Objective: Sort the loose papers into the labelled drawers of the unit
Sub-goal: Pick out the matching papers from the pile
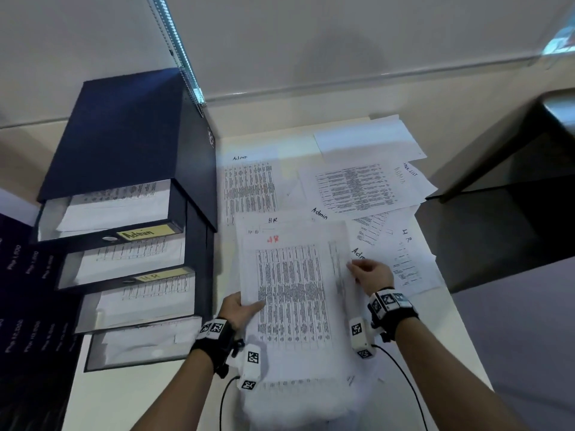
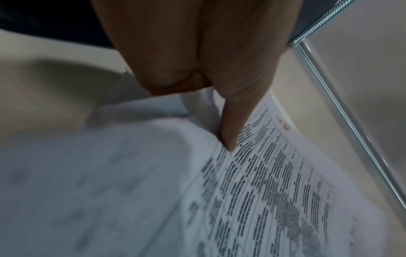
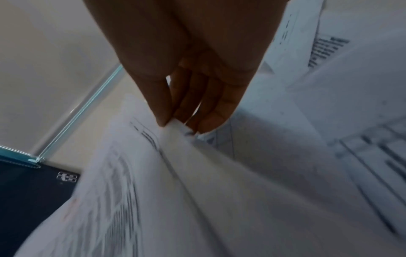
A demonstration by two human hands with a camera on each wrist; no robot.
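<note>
Cream wall (image 1: 342, 35) behind pale surface (image 1: 124, 399); dark table (image 1: 497, 157) at right; beaded blind cord (image 1: 174, 42) hanging.

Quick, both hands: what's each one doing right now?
Left hand: pinching the left edge of the red-marked HR sheet.
Right hand: pinching the same sheet's right edge.
</note>
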